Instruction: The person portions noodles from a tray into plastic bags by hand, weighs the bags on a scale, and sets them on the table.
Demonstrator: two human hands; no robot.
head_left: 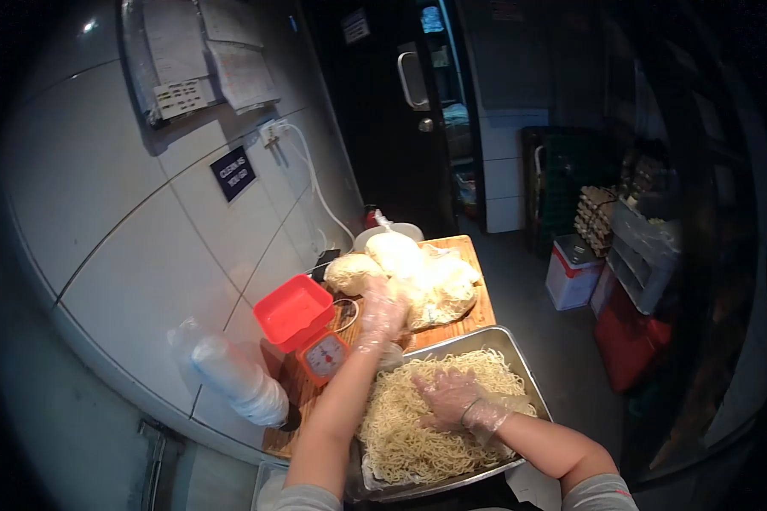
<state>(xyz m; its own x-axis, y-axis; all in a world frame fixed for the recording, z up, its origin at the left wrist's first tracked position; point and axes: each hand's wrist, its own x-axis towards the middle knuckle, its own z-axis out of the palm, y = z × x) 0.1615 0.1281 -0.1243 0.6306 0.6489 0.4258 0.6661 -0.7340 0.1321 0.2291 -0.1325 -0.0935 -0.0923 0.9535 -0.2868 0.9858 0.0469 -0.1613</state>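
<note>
A metal tray (533,387) full of loose pale noodles (418,439) lies in front of me. My right hand (452,402), in a clear plastic glove, rests on the noodles with its fingers spread. My left hand (384,313), gloved the same way, reaches beyond the tray to the plastic bags of noodles. It touches or lies very close to the left bag (349,274); its fingertips are lost in glare, so its grip is unclear. More filled bags (443,289), one knotted at the top, sit on the wooden board (470,255).
Left of the tray stands an orange dial scale (323,356) with a red plastic basin (294,308) on it. A stack of plastic-wrapped cups (239,375) leans by the tiled wall. A white container (409,230) is behind the bags. Boxes and egg trays (595,220) stand right.
</note>
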